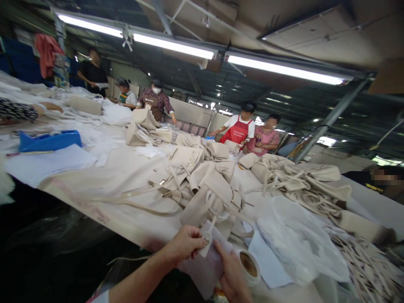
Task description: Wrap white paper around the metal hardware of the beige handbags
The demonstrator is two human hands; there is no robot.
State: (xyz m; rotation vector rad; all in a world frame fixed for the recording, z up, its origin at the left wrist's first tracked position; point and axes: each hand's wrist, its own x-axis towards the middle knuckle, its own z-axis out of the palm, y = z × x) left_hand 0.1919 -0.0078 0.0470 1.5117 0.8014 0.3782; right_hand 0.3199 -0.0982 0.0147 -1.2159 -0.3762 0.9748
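Observation:
My left hand [187,243] pinches a small pale tag-like piece [206,240] with a metal fitting, at the end of a strap from a cream bag [211,189]. Just to the right, my right hand [230,269] holds a thin white sheet [203,267] between thumb and fingers, its edge beside the small piece. The sheet hangs below both hands. Behind them the bag lies on the table, partly covered by its straps.
More cream bags [284,168] are piled along the table [116,172]. A tape roll [249,265], clear plastic [293,235] and strap strips [372,265] lie to the right. A blue tray [50,141] is at left. Several people stand beyond.

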